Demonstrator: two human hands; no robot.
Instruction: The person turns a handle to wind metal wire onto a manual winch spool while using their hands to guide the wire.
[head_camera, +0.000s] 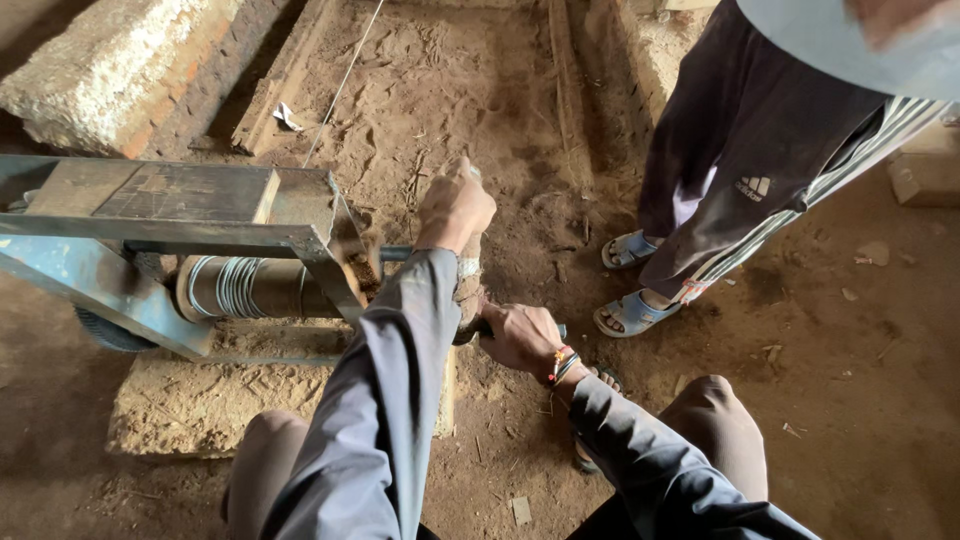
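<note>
Here, both hands grip a crank handle (470, 300) lying left-right.

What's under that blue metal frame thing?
Under the blue metal frame sits a drum wound with pale wire, over a sandy block. A dark wheel peeks out lower left. The frame hides the drum's top and far end.

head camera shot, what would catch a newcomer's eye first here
The person's two hands at centre: the left hand raised by the blue metal frame, the right hand closed on a dark handle. Left of them, a drum wound with pale wire. Upper right, another person in blue sandals stands on the dirt floor.
</note>
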